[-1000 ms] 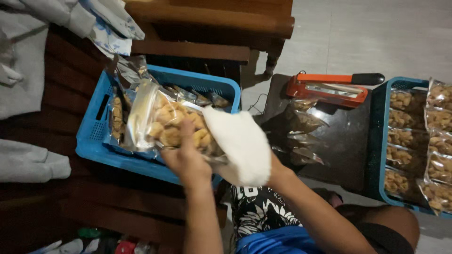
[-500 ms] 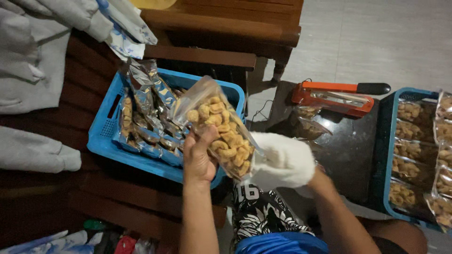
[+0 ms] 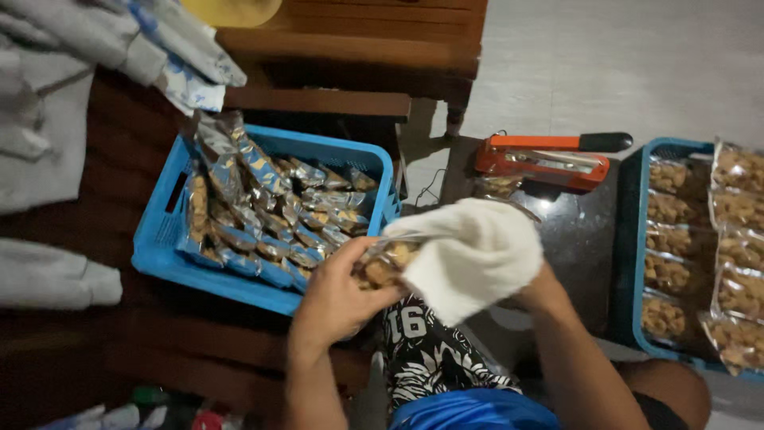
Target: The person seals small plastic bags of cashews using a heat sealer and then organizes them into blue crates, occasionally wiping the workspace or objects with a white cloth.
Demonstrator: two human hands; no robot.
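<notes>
At the far left lies a heap of grey cloth (image 3: 40, 135) on dark wooden furniture, with a second grey fold (image 3: 48, 275) nearer. Just right of it sits a blue plastic crate (image 3: 163, 231), its floor covered with clear packets of snacks (image 3: 270, 215) lying in overlapping rows, some standing tilted against the left wall. Beyond the crate stands a brown wooden table (image 3: 358, 40).

Near the crate's near right corner, the left hand (image 3: 338, 299) is bare and curled, thumb and fingers closed around the lower end of a clear snack packet (image 3: 386, 263) filled with pale brown pieces. The packet is held above the person's lap, just beside the crate's right edge, and much of it is hidden. The right hand (image 3: 477, 255) is covered in a white cloth glove and closes over the packet's right side; how its fingers lie under the cloth I cannot tell.

Farther right, on a dark glossy surface (image 3: 581, 231), rests an orange heat sealer (image 3: 549, 159) with a black handle. At the right edge a second blue crate (image 3: 629, 239) holds sealed packets of the same snack (image 3: 700, 247) in neat rows.
</notes>
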